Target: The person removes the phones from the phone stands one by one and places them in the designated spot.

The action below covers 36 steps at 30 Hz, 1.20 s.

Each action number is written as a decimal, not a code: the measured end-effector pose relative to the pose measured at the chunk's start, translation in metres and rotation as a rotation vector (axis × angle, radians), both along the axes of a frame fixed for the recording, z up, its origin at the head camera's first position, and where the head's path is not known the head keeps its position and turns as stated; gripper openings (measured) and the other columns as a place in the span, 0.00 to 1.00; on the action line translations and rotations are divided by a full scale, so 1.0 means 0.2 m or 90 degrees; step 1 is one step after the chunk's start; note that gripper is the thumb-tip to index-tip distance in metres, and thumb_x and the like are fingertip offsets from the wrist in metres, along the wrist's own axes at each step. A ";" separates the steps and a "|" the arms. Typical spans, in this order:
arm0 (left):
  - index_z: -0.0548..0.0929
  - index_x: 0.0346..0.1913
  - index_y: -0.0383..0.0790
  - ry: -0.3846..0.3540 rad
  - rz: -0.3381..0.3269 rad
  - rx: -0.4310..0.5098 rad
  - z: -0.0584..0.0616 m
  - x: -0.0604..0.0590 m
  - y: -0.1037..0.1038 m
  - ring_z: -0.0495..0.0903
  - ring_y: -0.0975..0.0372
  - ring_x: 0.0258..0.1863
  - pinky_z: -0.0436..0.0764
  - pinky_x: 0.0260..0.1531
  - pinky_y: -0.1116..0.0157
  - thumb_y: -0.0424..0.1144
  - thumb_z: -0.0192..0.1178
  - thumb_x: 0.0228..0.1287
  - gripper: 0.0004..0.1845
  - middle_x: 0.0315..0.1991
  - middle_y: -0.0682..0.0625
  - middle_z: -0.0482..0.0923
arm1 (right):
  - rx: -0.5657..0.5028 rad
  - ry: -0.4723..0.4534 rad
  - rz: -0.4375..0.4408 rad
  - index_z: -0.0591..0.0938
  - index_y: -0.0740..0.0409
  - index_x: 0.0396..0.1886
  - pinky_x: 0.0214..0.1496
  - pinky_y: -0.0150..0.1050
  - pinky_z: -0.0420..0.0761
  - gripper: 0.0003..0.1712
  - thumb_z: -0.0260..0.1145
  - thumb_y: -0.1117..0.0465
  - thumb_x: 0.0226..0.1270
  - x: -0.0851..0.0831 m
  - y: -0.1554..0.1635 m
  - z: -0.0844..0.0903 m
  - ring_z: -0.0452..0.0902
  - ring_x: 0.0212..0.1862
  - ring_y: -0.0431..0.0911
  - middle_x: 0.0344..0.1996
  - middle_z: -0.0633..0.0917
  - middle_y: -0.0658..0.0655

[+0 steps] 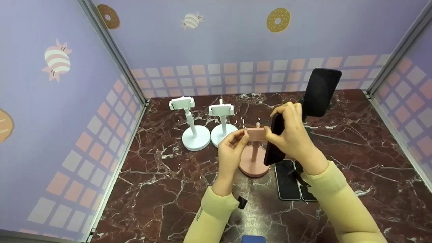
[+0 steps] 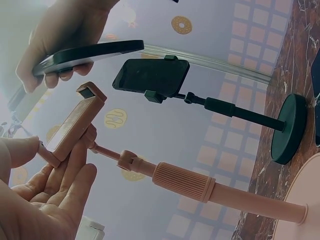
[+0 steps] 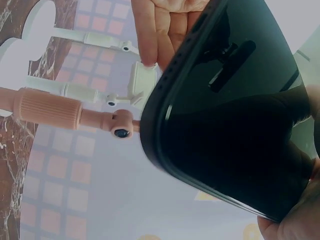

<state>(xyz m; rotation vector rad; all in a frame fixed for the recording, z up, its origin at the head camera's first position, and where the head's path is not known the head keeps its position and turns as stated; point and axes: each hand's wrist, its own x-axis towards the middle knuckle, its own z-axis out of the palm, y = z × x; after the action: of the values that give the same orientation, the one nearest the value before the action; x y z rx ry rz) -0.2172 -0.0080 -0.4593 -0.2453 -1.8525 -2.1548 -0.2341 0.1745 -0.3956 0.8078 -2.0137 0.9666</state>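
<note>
A pink phone stand (image 1: 253, 158) stands on the marble table (image 1: 162, 182). My left hand (image 1: 240, 137) pinches the left end of its clamp (image 1: 256, 134); in the left wrist view the fingers (image 2: 75, 185) lie behind the clamp (image 2: 75, 125) and the thumb sits at its end. My right hand (image 1: 280, 125) grips a black phone (image 1: 274, 143) on edge against the clamp's right side. From the left wrist the phone (image 2: 85, 56) hovers just above the clamp. It fills the right wrist view as a dark phone screen (image 3: 235, 115) beside the pink pole (image 3: 45, 107).
A black stand (image 1: 305, 116) holding a black phone (image 1: 320, 91) stands behind my right hand. Two white stands (image 1: 192, 126) (image 1: 222, 123) are at the back left. Two phones (image 1: 288, 180) lie flat near the pink base. Purple walls enclose three sides.
</note>
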 end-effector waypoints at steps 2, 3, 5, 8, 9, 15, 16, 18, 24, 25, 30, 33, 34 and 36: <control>0.83 0.51 0.19 0.001 0.000 0.002 0.00 0.00 0.00 0.84 0.69 0.39 0.87 0.45 0.71 0.26 0.65 0.68 0.13 0.44 0.30 0.86 | -0.002 -0.005 -0.005 0.74 0.68 0.42 0.46 0.45 0.59 0.19 0.69 0.70 0.51 0.00 0.01 -0.01 0.59 0.42 0.58 0.36 0.75 0.64; 0.83 0.51 0.19 0.003 -0.001 0.003 0.00 0.00 0.00 0.84 0.70 0.38 0.87 0.45 0.71 0.26 0.65 0.68 0.13 0.44 0.30 0.86 | -0.003 -0.008 -0.007 0.73 0.68 0.42 0.46 0.44 0.59 0.19 0.69 0.70 0.51 0.00 0.02 -0.01 0.59 0.42 0.58 0.36 0.75 0.64; 0.83 0.50 0.18 0.005 -0.002 0.008 0.00 0.00 0.00 0.83 0.70 0.38 0.86 0.44 0.72 0.26 0.65 0.67 0.13 0.44 0.29 0.86 | -0.006 -0.012 -0.010 0.73 0.68 0.42 0.46 0.44 0.59 0.19 0.69 0.70 0.51 0.01 0.03 -0.02 0.59 0.42 0.58 0.36 0.75 0.64; 0.82 0.50 0.17 0.004 -0.005 0.016 0.00 0.00 0.00 0.83 0.70 0.38 0.85 0.44 0.73 0.24 0.64 0.67 0.12 0.44 0.28 0.85 | -0.007 -0.016 -0.015 0.73 0.68 0.42 0.46 0.43 0.59 0.19 0.69 0.70 0.51 0.00 0.05 -0.03 0.59 0.43 0.58 0.36 0.75 0.64; 0.82 0.50 0.17 0.003 -0.004 0.017 0.00 0.00 0.00 0.83 0.70 0.38 0.85 0.44 0.73 0.24 0.64 0.67 0.13 0.44 0.28 0.85 | -0.007 -0.016 -0.017 0.73 0.68 0.42 0.46 0.43 0.59 0.18 0.69 0.70 0.51 0.00 0.05 -0.04 0.59 0.43 0.58 0.36 0.75 0.64; 0.82 0.50 0.17 0.002 -0.002 0.019 0.00 -0.01 0.00 0.84 0.70 0.39 0.86 0.45 0.73 0.25 0.65 0.67 0.13 0.45 0.28 0.86 | -0.010 -0.023 -0.028 0.73 0.69 0.42 0.47 0.45 0.59 0.19 0.69 0.70 0.51 0.00 0.09 -0.06 0.59 0.43 0.59 0.37 0.75 0.65; 0.82 0.50 0.17 0.001 -0.002 0.020 0.00 -0.01 0.00 0.84 0.70 0.39 0.86 0.45 0.73 0.25 0.65 0.67 0.13 0.45 0.28 0.86 | -0.009 -0.025 -0.031 0.73 0.69 0.42 0.47 0.45 0.59 0.19 0.69 0.70 0.51 0.00 0.10 -0.06 0.59 0.42 0.59 0.37 0.75 0.65; 0.82 0.50 0.17 -0.002 -0.002 0.020 0.00 -0.01 0.00 0.84 0.69 0.39 0.86 0.45 0.73 0.25 0.64 0.67 0.13 0.45 0.28 0.86 | -0.012 -0.027 -0.035 0.73 0.68 0.42 0.47 0.44 0.58 0.20 0.69 0.70 0.50 0.01 0.11 -0.07 0.58 0.42 0.58 0.36 0.74 0.65; 0.82 0.51 0.18 -0.013 -0.002 0.020 0.00 -0.01 0.00 0.83 0.69 0.39 0.85 0.45 0.73 0.24 0.65 0.66 0.13 0.46 0.28 0.85 | -0.016 -0.023 -0.044 0.73 0.69 0.42 0.47 0.45 0.58 0.19 0.69 0.69 0.51 0.01 0.15 -0.09 0.58 0.42 0.59 0.36 0.75 0.66; 0.82 0.51 0.18 -0.013 -0.002 0.019 0.00 -0.01 0.00 0.84 0.69 0.39 0.85 0.45 0.73 0.24 0.65 0.66 0.13 0.46 0.28 0.86 | -0.012 -0.022 -0.047 0.73 0.69 0.42 0.47 0.45 0.58 0.19 0.68 0.69 0.51 0.01 0.16 -0.10 0.58 0.42 0.59 0.36 0.74 0.66; 0.82 0.51 0.18 -0.005 -0.005 0.014 0.00 -0.01 0.00 0.84 0.69 0.40 0.86 0.46 0.72 0.25 0.65 0.67 0.13 0.45 0.29 0.86 | -0.005 -0.018 -0.056 0.72 0.71 0.42 0.47 0.45 0.56 0.19 0.68 0.69 0.53 0.00 0.20 -0.12 0.57 0.41 0.59 0.35 0.74 0.67; 0.83 0.51 0.19 0.001 -0.008 0.005 0.00 -0.01 -0.01 0.84 0.69 0.41 0.85 0.47 0.72 0.26 0.65 0.68 0.13 0.46 0.29 0.86 | -0.005 -0.020 -0.061 0.72 0.71 0.42 0.48 0.42 0.54 0.18 0.67 0.69 0.53 0.00 0.22 -0.14 0.56 0.40 0.58 0.35 0.73 0.67; 0.83 0.51 0.19 0.002 -0.009 0.001 0.00 -0.01 -0.01 0.84 0.69 0.41 0.85 0.47 0.72 0.27 0.64 0.69 0.13 0.47 0.30 0.86 | -0.006 -0.021 -0.064 0.72 0.71 0.42 0.48 0.41 0.53 0.18 0.67 0.69 0.52 0.01 0.22 -0.15 0.56 0.40 0.58 0.35 0.74 0.67; 0.83 0.51 0.19 0.004 -0.013 -0.004 0.00 -0.01 -0.02 0.84 0.69 0.42 0.85 0.48 0.72 0.27 0.64 0.69 0.13 0.48 0.30 0.86 | -0.005 -0.022 -0.069 0.73 0.71 0.41 0.48 0.40 0.52 0.18 0.67 0.69 0.52 0.01 0.24 -0.16 0.56 0.40 0.58 0.35 0.74 0.67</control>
<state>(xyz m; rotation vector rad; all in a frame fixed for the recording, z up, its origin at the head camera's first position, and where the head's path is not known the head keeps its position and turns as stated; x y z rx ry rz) -0.2192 -0.0113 -0.4594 -0.2720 -1.8616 -2.1595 -0.2328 0.2220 -0.4275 0.6754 -2.0600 0.9312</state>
